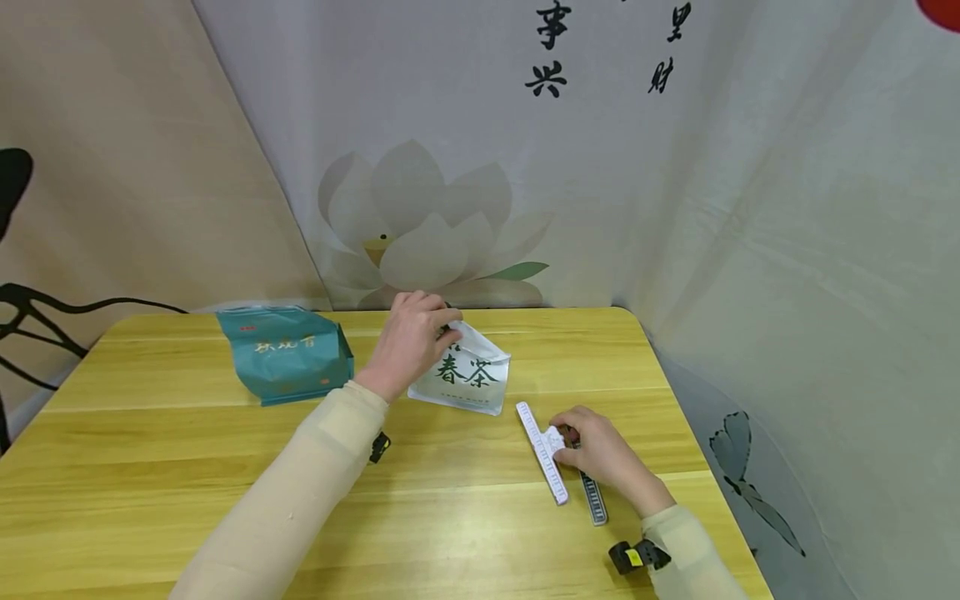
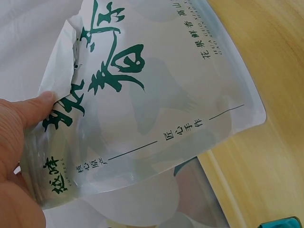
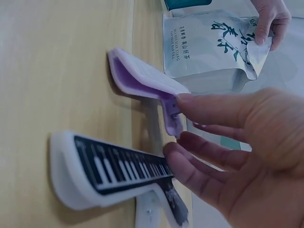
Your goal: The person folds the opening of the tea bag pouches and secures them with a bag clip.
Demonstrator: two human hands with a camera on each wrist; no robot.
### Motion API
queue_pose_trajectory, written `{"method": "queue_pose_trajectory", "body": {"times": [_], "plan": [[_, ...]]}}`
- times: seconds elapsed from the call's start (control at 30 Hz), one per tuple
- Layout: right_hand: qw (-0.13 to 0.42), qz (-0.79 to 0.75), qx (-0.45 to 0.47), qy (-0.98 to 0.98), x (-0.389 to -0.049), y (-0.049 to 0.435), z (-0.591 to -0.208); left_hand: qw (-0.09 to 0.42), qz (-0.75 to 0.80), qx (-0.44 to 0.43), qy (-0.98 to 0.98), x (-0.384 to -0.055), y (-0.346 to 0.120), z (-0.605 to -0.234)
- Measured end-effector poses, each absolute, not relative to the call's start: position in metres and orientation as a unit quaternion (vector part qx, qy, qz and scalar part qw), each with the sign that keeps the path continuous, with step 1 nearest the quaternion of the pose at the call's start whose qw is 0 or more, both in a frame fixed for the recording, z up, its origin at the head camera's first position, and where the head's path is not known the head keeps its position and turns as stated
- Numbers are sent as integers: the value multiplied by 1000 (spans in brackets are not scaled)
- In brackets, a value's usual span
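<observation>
My left hand (image 1: pixel 411 343) grips the folded top of a white tea bag (image 2: pixel 142 99) with green lettering. The bag stands near the back of the table. At the right, my right hand (image 1: pixel 606 454) has its thumb and fingers at the handle of a long white and lilac bag clip (image 1: pixel 542 454), pinching it. In the right wrist view the clip (image 3: pixel 142 76) still lies near the tabletop. Just beside it lies a second clip with a black keyboard-like pattern (image 3: pixel 126 166), close below my fingers.
A teal tea bag (image 1: pixel 288 354) lies to the left of the white one on the wooden table (image 1: pixel 420 517). Behind the table hangs a printed curtain (image 1: pixel 600 208). Black curved metal (image 1: pixel 45 308) shows at the far left, beyond the table edge.
</observation>
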State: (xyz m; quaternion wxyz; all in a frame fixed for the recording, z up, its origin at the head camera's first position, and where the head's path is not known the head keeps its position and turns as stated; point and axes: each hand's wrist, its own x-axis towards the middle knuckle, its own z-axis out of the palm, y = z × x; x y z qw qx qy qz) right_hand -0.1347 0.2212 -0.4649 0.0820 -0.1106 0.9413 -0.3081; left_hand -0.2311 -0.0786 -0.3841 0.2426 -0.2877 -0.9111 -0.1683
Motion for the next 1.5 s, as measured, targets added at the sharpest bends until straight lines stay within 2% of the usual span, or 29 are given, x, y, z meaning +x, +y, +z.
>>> {"method": "queue_pose_trajectory", "body": {"times": [0.3, 0.67, 1.5], "plan": [[82, -365, -91, 923, -134, 218, -466, 240, -169, -288, -912, -231, -79, -385], [57, -358, -99, 927, -135, 219, -466, 244, -165, -285, -912, -232, -79, -385], [41, -390, -83, 916, -140, 223, -458, 247, -170, -287, -910, -233, -79, -386]]}}
